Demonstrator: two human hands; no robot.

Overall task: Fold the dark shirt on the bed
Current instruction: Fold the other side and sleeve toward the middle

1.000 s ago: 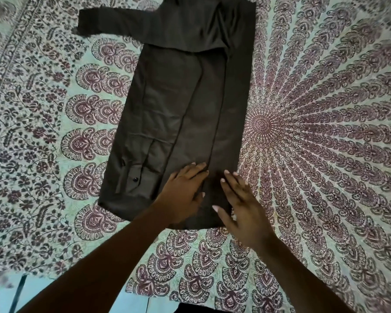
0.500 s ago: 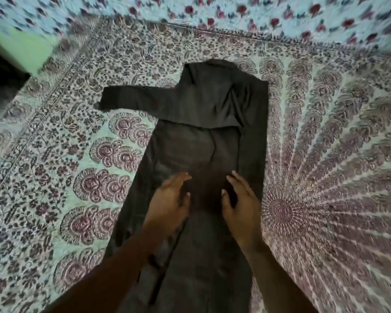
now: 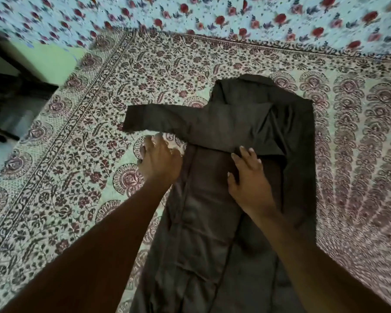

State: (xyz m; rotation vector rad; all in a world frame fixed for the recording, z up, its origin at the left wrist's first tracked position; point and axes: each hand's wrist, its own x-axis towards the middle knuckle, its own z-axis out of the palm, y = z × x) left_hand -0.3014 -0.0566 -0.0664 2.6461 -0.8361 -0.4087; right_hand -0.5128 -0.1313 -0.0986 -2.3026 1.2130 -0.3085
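Shirt [image 3: 212,233] lies lengthwise, seemingly half-folded, one sleeve [image 3: 160,118] outstretched.

text: none readable | labels: none | numbers: 0 | signs: none

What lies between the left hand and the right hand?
Head view: the dark cloth shirt, with a lengthwise seam, between left hand and right hand.

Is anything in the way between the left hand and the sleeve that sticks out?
Nothing visible is in the way. The left hand is over the bedsheet, just below the sleeve, with its fingertips almost at the sleeve's edge. The right hand lies flat on the dark shirt.
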